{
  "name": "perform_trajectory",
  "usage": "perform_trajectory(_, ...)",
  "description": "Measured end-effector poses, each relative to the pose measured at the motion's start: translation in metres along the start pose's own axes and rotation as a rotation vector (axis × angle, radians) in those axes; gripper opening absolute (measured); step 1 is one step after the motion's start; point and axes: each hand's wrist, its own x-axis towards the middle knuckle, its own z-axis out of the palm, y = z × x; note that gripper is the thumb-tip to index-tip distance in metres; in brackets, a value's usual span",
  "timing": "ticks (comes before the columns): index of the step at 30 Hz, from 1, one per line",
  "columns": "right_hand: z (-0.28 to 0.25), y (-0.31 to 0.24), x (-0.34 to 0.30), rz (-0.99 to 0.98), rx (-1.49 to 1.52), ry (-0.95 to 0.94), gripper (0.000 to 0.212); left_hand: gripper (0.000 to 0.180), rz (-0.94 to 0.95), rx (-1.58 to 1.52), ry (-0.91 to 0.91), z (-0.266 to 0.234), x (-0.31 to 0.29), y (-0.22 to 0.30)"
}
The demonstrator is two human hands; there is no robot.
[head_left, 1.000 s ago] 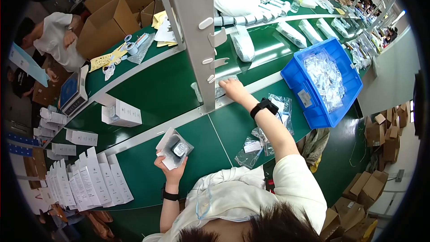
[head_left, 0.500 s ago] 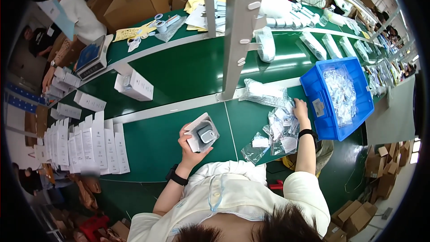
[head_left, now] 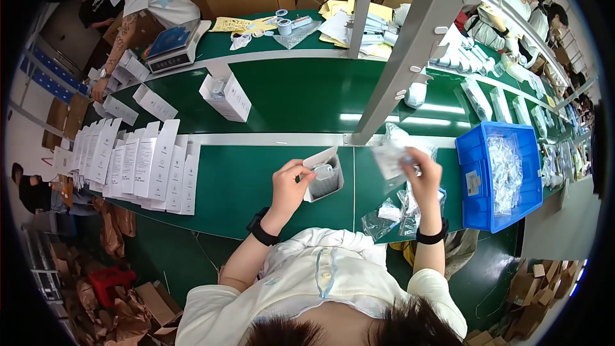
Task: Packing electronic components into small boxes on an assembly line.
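Observation:
An upright white carton (head_left: 337, 179) stands open on the green table in front of me, with a grey-white item in clear wrap (head_left: 325, 175) inside. At the carton's left side, my left hand (head_left: 289, 187) has thumb and fingers closed on its edge. My right hand (head_left: 424, 173) is raised to the right of the carton, its fingers pinching a small clear plastic bag (head_left: 388, 159) with pale contents, blurred by motion. Below that hand lie several similar small clear bags (head_left: 388, 211), partly hidden by my forearm.
A blue bin (head_left: 471, 154) full of small clear packets stands at the right. White cartons (head_left: 150, 166) line up at the left. Another open carton (head_left: 232, 99) sits on the conveyor beyond a grey metal post (head_left: 400, 57). A co-worker's arm (head_left: 118, 51) reaches in at far left.
My right hand has lifted a small clear bag off the pile and brought it left toward the carton. The carton now stands upright, and my left hand has shifted to its edge.

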Motion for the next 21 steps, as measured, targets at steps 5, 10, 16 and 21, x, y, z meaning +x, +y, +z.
perform_trajectory(5, 0.067, -0.066, 0.037, -0.681, 0.127, -0.604, 0.025, 0.009, -0.052, -0.091, 0.003, -0.012, 0.005, -0.007)
perform_trajectory(10, 0.101, -0.043, 0.001, -0.681, -0.319, -0.975, 0.025, 0.010, 0.027, -0.146, -0.027, -0.001, -0.003, -0.018)
perform_trajectory(16, 0.085, -0.066, -0.002, -0.497, -0.017, -0.804, 0.034, 0.013, 0.001, -0.198, 0.070, -0.003, -0.017, -0.019)
perform_trajectory(21, 0.079, -0.056, -0.025, -0.522, -0.259, -0.698, 0.042, 0.012, -0.024, -0.236, 0.071, -0.001, -0.014, -0.016)
